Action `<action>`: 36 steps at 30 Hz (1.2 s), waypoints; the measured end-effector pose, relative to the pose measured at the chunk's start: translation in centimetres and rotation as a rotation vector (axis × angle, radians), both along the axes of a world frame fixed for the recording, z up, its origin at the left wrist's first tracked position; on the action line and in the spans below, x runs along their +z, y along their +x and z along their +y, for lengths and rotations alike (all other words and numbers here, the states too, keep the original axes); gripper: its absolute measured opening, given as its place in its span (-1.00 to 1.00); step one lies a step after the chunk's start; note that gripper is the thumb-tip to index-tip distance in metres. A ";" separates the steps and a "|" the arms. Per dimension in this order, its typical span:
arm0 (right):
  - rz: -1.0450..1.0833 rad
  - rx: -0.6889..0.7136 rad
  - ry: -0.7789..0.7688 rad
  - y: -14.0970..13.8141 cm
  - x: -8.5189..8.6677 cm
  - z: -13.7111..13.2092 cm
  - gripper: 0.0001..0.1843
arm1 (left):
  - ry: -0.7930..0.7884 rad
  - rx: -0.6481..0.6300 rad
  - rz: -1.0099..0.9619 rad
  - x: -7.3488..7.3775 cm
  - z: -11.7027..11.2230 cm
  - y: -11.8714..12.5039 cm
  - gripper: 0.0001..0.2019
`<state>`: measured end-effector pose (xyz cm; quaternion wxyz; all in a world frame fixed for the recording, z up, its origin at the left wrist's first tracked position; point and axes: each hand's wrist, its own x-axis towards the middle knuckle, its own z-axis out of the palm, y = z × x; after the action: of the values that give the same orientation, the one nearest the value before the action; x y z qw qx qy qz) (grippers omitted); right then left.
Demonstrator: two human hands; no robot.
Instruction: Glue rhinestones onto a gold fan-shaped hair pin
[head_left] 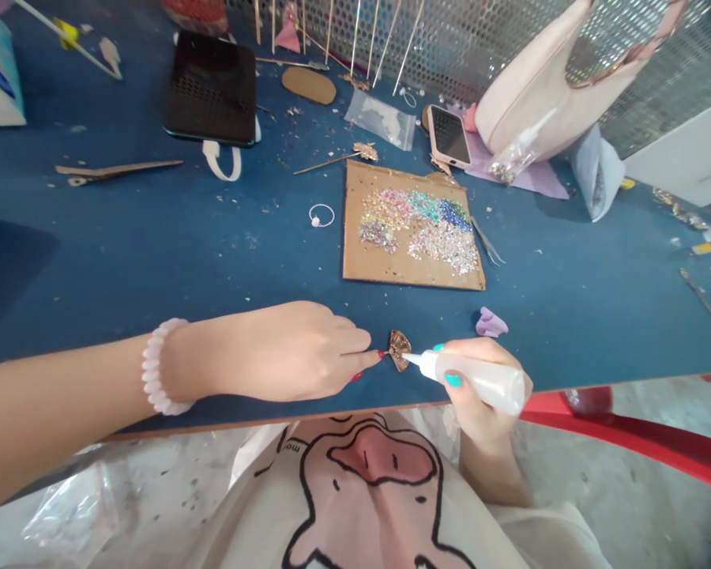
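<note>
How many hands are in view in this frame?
2. The left hand pinches a fan-shaped metal charm at the blue table's near edge; the right hand holds a glue bottle, nozzle at the charm. No others show.

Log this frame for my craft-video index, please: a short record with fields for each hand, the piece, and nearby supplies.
left hand: fingertips pinch the small gold fan-shaped metal charm on the blue table
right hand: grips a white squeeze glue bottle, nozzle tip at the charm
nearby: brown cardboard sheet bearing piles of coloured rhinestones; thin metal tweezers; purple scrap
further back: pink-cased phone; black tablet
</note>
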<state>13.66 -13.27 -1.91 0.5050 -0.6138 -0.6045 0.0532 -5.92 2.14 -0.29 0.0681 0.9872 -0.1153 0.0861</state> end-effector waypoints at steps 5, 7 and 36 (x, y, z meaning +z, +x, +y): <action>-0.013 -0.031 0.005 -0.4 0.3 0.4 -0.83 | -0.003 -0.004 -0.034 -0.4 0.1 -0.1 -0.68; -0.009 -0.016 -0.006 -0.5 0.5 0.5 -0.78 | -0.003 -0.001 -0.038 -0.5 0.1 -0.1 -0.66; -0.048 0.018 -0.245 0.3 2.2 -0.1 -0.66 | 0.002 0.003 -0.051 -0.5 0.1 -0.1 -0.75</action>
<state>14.00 -13.38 0.24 0.4111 -0.6667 -0.6107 0.1166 -6.01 2.24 -0.78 0.0642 0.9850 -0.1157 0.1112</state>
